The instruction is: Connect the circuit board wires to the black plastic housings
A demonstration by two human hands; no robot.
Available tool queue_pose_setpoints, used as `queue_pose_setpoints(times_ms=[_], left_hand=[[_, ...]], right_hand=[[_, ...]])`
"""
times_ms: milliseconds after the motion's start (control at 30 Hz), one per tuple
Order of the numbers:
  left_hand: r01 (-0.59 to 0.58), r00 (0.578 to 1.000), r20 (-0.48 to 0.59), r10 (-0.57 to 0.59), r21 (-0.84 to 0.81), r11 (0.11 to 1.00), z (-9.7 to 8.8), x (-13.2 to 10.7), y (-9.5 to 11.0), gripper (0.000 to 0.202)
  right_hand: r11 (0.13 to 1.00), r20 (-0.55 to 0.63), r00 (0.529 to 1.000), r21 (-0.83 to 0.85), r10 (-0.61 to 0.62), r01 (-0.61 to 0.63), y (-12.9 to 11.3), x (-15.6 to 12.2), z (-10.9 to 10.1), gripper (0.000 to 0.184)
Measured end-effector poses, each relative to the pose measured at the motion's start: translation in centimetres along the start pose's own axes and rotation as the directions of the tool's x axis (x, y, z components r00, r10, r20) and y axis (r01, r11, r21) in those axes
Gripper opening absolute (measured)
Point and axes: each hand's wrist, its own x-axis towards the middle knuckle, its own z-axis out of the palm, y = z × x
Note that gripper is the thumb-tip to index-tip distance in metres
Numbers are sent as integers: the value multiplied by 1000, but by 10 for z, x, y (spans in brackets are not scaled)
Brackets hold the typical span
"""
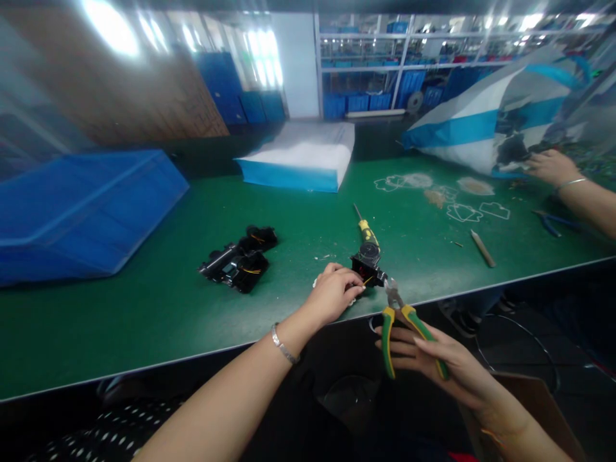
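My left hand (pixel 335 292) is closed on a small black plastic assembly (pixel 366 269) at the table's front edge. A yellow wire shows inside this part. In my right hand (pixel 433 356) are pliers (pixel 393 298) with green and yellow handles, spread apart. Their metal jaws are close to the right side of the black assembly; whether they touch it I cannot tell. Just behind the assembly lies a screwdriver (pixel 368 232) with a yellow and black handle, its shaft pointing away. Several similar black assemblies (pixel 238 258) with yellow wires rest to the left.
A blue bin (pixel 81 218) stands at the left. At the back are a white and blue bag (pixel 298 157) and a larger striped sack (pixel 471 128). A co-worker's hand (pixel 553 168) holds a black part at right, near a marker-like stick (pixel 482 249) and blue pliers (pixel 551 223).
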Motion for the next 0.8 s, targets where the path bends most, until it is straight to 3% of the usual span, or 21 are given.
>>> queue_pose_setpoints(times_ms=[100,233,367,467,600,800], left_hand=[[-3,1000,0,3,1,1000,1,0,-1,17],[8,1000,17,-8,-4,1000,1,-1,-4,19],[-18,1000,15,19,-33,999,0,0,-5,20],[-27,999,22,28,-53,998,0,1,-6,20],[-7,999,39,11,-78,997,0,2,-6,20],[-9,999,51,15,-117,993,-1,0,-8,21]], right_hand=[[999,5,1000,-51,13,-13,-3,1,4,44],[949,-84,996,-314,10,-36,-5,5,-1,44],[777,-100,993,-629,-56,-20,-15,10,-8,52],[636,-115,992,-769,-49,-57,-30,13,-6,55],[508,-139,990,-854,-16,-111,-45,16,-2,59],[434,-115,993,-895,-7,-101,-53,21,-2,58]])
